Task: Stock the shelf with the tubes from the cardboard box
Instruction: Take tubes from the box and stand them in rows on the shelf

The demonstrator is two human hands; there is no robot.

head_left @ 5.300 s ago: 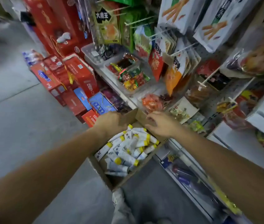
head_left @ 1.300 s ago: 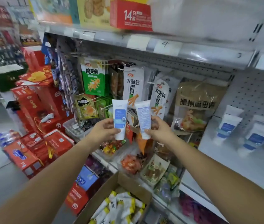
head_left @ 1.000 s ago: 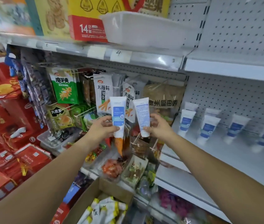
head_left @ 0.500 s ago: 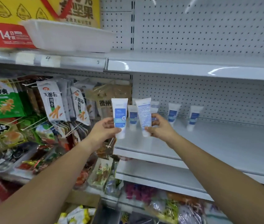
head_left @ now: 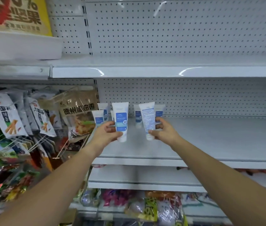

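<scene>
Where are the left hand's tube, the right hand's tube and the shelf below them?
Left hand's tube (head_left: pixel 121 120): head view, blue label.
Right hand's tube (head_left: pixel 148 117): head view, printed back.
Shelf (head_left: pixel 218 138): head view, bare top.

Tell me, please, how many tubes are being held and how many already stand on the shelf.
Held tubes: 2, one in the left hand, one in the right hand.
Standing tubes on the shelf: 5, one mostly hidden.
Total: 7
</scene>
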